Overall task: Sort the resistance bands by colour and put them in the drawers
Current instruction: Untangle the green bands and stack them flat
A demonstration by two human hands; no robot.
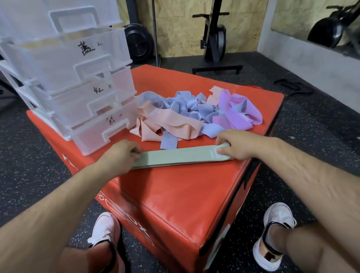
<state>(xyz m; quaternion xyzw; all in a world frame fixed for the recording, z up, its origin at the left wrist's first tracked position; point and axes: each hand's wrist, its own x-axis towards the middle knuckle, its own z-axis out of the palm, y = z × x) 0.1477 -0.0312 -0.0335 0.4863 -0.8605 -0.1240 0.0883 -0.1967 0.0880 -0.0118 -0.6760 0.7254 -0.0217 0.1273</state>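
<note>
Two hands, left hand [123, 155] and right hand [235, 144], pinch a green band [176, 157] by its ends, flattening it near the tangled pile [194, 115] beside the drawers [88, 96], seemingly for filing.

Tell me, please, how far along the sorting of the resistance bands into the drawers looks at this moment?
Early. The drawers stand pulled open, and I see no bands in them, though their clear walls make that uncertain. In hand: the left hand and right hand press a green band flat on the red box. Left: the tangled pile of pink, blue and purple bands.
</note>
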